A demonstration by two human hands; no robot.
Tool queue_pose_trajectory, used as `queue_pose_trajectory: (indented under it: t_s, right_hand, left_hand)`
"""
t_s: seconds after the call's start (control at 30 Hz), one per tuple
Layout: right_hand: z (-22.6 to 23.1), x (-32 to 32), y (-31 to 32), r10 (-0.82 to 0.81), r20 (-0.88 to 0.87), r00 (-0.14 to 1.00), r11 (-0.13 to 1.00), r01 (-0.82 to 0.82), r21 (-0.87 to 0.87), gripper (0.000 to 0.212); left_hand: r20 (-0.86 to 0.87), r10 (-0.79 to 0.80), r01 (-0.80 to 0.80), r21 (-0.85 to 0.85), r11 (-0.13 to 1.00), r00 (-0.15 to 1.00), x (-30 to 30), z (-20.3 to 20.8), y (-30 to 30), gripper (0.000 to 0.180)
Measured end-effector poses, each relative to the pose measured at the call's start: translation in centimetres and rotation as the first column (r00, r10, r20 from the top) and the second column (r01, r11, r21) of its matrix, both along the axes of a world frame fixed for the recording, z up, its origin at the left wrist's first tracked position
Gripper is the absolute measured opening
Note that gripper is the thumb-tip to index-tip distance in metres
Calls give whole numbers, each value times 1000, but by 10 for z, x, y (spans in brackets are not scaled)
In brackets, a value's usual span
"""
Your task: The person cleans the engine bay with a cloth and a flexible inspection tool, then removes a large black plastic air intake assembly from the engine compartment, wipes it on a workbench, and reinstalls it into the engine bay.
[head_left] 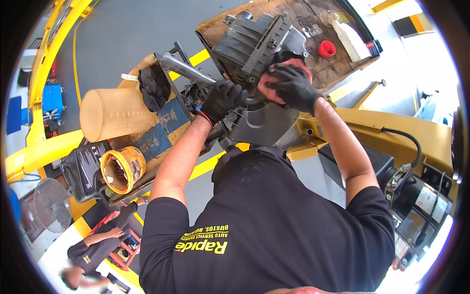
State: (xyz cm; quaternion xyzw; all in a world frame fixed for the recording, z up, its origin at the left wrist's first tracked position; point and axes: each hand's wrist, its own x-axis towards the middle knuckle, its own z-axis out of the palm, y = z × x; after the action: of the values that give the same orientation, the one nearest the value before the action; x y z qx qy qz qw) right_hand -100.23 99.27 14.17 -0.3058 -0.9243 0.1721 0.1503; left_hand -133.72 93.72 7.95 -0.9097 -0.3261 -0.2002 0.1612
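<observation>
My left hand [223,101], in a black glove with a red cuff edge, is closed round a grey plastic duct [188,70] that runs up to the left. My right hand [295,89], also black-gloved, presses a pink cloth [270,88] against dark plastic, its fingers bent over the cloth. Just beyond both hands a black ribbed air filter housing [242,41] rests on the cart top. A broad dark plastic piece [264,122] lies below my hands, close to my body; how it joins the duct is hidden.
On the stained cart top [320,12] stand a red cap [326,48] and a white bottle [351,41]. At left, a second cart holds a beige drum [115,115], a dark rag [154,88] and a yellow bucket [123,170]. Yellow lift beams [416,137] flank me; another person [100,247] is lower left.
</observation>
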Motion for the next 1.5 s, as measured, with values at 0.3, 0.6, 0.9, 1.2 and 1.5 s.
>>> queue_pose_trajectory:
  t_s: [0.3,0.6,0.9,1.2,1.5]
  right_hand:
    - [-51,47,138,-510,32,860,852,499,159,40]
    - [-41,22,67,-137,63,989,963,118,243,43]
    - [-24,16,24,-147,64,987,985,139,105,45]
    - [-37,34,40,-236,-28,971,956,237,171,39]
    - [-5,39,156,-463,-351,814,868,496,6,26]
  left_hand:
    - [17,-42,43,-39,998,999,3,-1,6,49]
    - [-1,-8,8,-30,1000,1000,-4,-2,-1,47]
    - [7,12,-12,-29,1000,1000,-7,-5,-2,44]
    - [-1,4,-4,14,1000,1000,-1,-4,6,44]
    - [76,-24,22,37,999,997,2,2,7,38]
